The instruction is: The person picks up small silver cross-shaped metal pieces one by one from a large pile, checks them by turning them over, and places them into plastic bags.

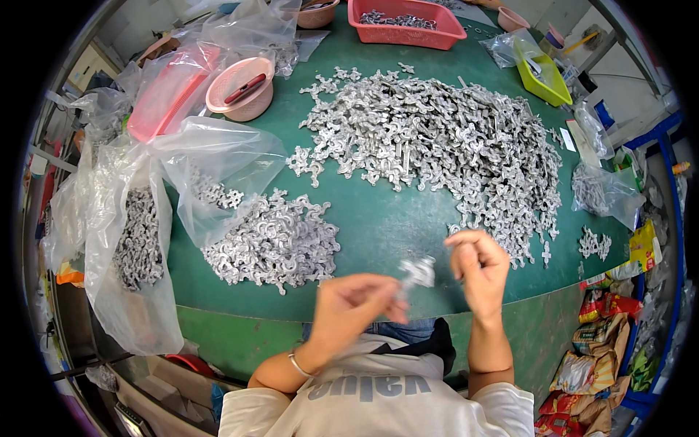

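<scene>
My left hand (354, 304) is in front of me at the table's near edge, thumb and fingers pinched together. At its fingertips is a small cluster of silvery metal castings (417, 272), blurred by motion. To the right, my right hand (479, 271) is raised with its fingers curled in; anything inside them is hidden. Beyond it spreads a large heap of grey cross-shaped metal castings (437, 131). A smaller pile of curved metal castings (273, 244) lies left of my left hand, partly against a clear plastic bag (218, 156).
The green tabletop (378, 226) carries everything. On the left stand a filled plastic bag (138, 240) and a pink bowl (242, 91) with a red-handled tool. A red tray (408, 29) of metal parts is at the back, a yellow-green basket (544, 79) at the back right.
</scene>
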### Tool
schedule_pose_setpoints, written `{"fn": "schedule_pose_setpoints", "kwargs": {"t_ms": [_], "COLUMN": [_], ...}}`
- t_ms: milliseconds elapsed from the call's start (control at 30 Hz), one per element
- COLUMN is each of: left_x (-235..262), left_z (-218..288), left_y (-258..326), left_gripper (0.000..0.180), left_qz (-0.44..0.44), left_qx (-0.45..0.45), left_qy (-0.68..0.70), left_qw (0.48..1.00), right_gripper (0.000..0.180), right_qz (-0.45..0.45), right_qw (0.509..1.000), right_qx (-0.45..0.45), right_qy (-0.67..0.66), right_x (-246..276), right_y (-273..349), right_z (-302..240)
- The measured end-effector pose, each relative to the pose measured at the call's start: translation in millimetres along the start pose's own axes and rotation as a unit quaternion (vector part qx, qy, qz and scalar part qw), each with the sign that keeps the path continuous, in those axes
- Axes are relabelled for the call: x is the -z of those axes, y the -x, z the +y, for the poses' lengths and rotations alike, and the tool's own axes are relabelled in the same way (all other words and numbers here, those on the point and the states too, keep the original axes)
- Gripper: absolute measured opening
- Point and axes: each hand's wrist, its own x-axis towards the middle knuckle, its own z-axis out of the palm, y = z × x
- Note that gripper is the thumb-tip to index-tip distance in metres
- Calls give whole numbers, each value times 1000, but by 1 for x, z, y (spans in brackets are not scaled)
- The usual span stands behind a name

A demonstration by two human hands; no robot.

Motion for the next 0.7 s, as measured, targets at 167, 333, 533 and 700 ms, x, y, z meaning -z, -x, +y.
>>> {"fn": "schedule_pose_setpoints", "kwargs": {"t_ms": [167, 333, 533, 700], "left_x": [65, 115, 117, 47], "left_z": [15, 30, 29, 11], "left_y": [-9, -9, -5, -4], "left_gripper": [13, 15, 12, 14], "left_qz": [295, 415, 436, 166], "left_qx": [-222, -157, -204, -243], "left_qy": [-334, -494, -473, -388], "left_qw": [867, 748, 738, 873], "right_gripper": [15, 27, 25, 16], "right_qz": [58, -1, 0, -44], "right_qw": [951, 847, 893, 961], "right_qx": [-22, -34, -23, -247], "right_qy": [304, 530, 449, -113], "right_x": [40, 36, 33, 14], "right_y": [-17, -13, -13, -7], "right_z": [30, 54, 56, 49]}}
